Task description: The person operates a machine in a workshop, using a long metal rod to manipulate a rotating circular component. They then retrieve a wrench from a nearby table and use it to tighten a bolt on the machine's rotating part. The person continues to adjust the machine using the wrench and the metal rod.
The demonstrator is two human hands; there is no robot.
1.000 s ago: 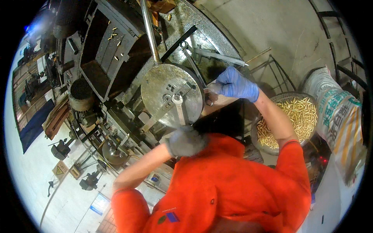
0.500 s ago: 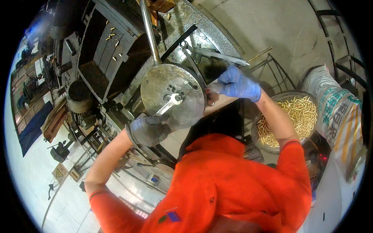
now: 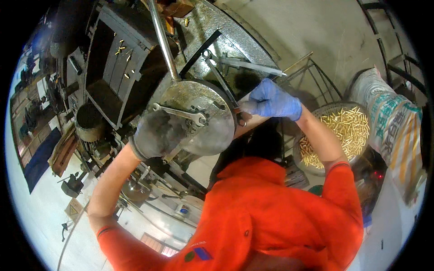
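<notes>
Steel, round and grimy, the big machine disc [image 3: 199, 117] fills the middle; the silver open-ended spanner [image 3: 178, 113] lies across its face, clamped in the grey-gloved left hand [image 3: 156, 134]. The blue-gloved right hand [image 3: 271, 100] is curled around the disc's right edge, near a thin metal rod [image 3: 221, 81]. If the spanner slips off the nut, knuckles could strike the disc.

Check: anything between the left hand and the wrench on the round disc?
Nothing visible. The left hand, in a grey glove, already lies on the handle end of the wrench against the metal disc. The right hand, in a blue glove, is off at the disc's right edge, clear of the wrench.
</notes>
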